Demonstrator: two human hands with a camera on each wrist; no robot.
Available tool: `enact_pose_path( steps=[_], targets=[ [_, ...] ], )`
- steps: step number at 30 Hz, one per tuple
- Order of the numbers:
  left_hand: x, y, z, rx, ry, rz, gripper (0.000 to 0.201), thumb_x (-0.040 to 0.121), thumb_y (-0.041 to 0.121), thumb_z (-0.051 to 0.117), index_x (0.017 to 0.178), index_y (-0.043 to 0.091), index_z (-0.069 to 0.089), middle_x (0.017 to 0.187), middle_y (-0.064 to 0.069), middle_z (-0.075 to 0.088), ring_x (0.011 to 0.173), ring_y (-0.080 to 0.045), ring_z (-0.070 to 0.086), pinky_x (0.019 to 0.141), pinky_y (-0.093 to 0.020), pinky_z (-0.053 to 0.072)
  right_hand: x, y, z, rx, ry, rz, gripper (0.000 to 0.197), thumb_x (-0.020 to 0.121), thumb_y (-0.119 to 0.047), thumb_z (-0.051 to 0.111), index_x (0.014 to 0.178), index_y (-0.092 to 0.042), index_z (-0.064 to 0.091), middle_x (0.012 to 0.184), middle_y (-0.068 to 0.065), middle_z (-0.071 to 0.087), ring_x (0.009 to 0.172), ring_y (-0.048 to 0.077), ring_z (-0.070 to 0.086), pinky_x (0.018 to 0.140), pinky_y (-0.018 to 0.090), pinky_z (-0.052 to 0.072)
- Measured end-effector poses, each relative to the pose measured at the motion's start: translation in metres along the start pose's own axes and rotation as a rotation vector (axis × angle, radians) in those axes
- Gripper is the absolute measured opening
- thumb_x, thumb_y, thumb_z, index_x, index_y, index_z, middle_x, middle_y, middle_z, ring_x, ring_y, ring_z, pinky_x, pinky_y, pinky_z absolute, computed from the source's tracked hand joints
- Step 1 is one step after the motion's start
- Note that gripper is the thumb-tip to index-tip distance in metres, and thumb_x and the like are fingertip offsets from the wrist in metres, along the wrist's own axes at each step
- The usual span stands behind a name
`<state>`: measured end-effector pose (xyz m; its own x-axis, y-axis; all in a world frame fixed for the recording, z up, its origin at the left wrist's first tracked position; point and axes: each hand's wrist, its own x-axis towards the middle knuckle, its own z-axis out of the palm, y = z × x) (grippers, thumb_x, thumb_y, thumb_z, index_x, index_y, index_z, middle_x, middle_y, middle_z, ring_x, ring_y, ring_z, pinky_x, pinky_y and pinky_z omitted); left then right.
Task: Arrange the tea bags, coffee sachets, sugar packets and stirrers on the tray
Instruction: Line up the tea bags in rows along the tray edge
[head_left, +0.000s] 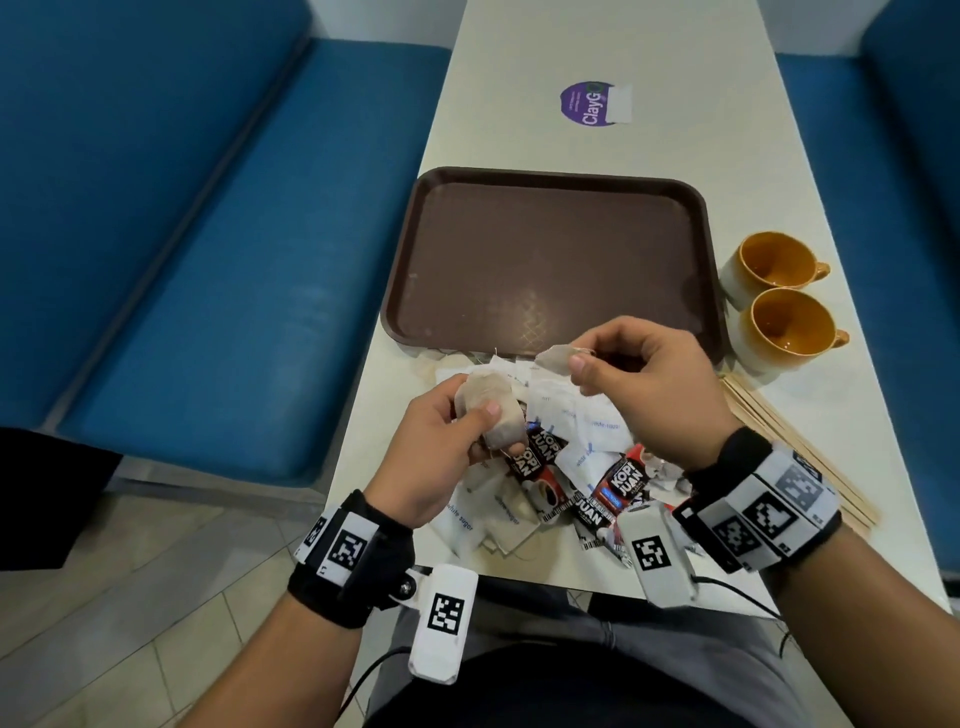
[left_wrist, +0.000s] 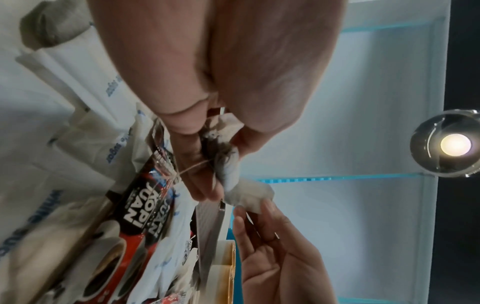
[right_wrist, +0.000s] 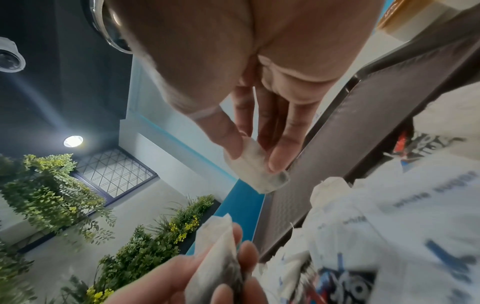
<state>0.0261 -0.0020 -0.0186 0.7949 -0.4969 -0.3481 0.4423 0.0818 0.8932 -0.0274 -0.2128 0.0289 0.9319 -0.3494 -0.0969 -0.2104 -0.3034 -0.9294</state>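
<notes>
Pinching tea bag (head_left: 555, 358), long axis pointing left, right hand (head_left: 644, 384).

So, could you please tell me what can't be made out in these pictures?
- Pile, head view: both hands cover part of it, so no sachet count.
- Stirrers, head view: right wrist band hides their near ends.
- Left hand's tea bag, left wrist view: blurred, mostly covered by fingers.

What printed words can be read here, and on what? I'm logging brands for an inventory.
"KOPI JUAN": on the red and black coffee sachets in the pile.
"white sugar": on the white sugar packets.
"ClayGo": on the purple round sticker on the table.
Small print on the sticker and sachets: too small to read.
Square black-and-white codes on the wrist bands: no words.
</notes>
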Motion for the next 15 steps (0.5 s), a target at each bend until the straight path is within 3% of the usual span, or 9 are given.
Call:
enact_pose_path(
  steps=[4,9,12,15],
  targets=[
    [0.004,0.005,-0.007,-0.121,0.037,0.001,0.018,0.103,0.004,0.051,0.114,-0.001,0.064,0.099,-0.015,0.075,0.088,-0.025,0.072,0.074,-0.032,0.061,0.024,-0.009,0.001,-0.043,0.037,-0.049,0.005,0.09,-0.02,0.076,0.088,-0.024,0.075,0.085,-0.006,0.076,0.082,0.017,0.072,0.08,0.039,0.061],
    [0.021,0.019,-0.018,-0.147,0.133,0.04,0.023,0.107,0.005,0.043,0.109,0.001,0.065,0.087,-0.014,0.071,0.079,-0.027,0.069,0.07,-0.033,0.059,0.069,-0.039,0.007,-0.132,-0.246,-0.068,0.004,0.093,-0.021,0.075,0.091,-0.018,0.074,0.079,-0.003,0.076,0.068,0.019,0.072,0.067,0.038,0.062],
    [0.037,0.032,-0.028,-0.03,0.167,0.113,0.023,0.109,0.007,0.042,0.109,0.005,0.065,0.084,-0.012,0.068,0.077,-0.029,0.069,0.067,-0.033,0.058,0.107,-0.057,0.008,-0.214,-0.279,-0.168,0.004,0.092,-0.025,0.076,0.09,-0.022,0.075,0.085,-0.003,0.077,0.074,0.015,0.072,0.077,0.039,0.062],
    [0.054,0.051,-0.042,0.052,0.196,0.178,0.021,0.108,0.009,0.046,0.105,0.004,0.066,0.082,-0.013,0.066,0.073,-0.029,0.067,0.067,-0.034,0.057,0.148,-0.073,0.01,-0.315,-0.173,-0.269,0.002,0.091,-0.027,0.075,0.09,-0.025,0.075,0.086,-0.008,0.076,0.081,0.007,0.07,0.078,0.024,0.054]
  ],
)
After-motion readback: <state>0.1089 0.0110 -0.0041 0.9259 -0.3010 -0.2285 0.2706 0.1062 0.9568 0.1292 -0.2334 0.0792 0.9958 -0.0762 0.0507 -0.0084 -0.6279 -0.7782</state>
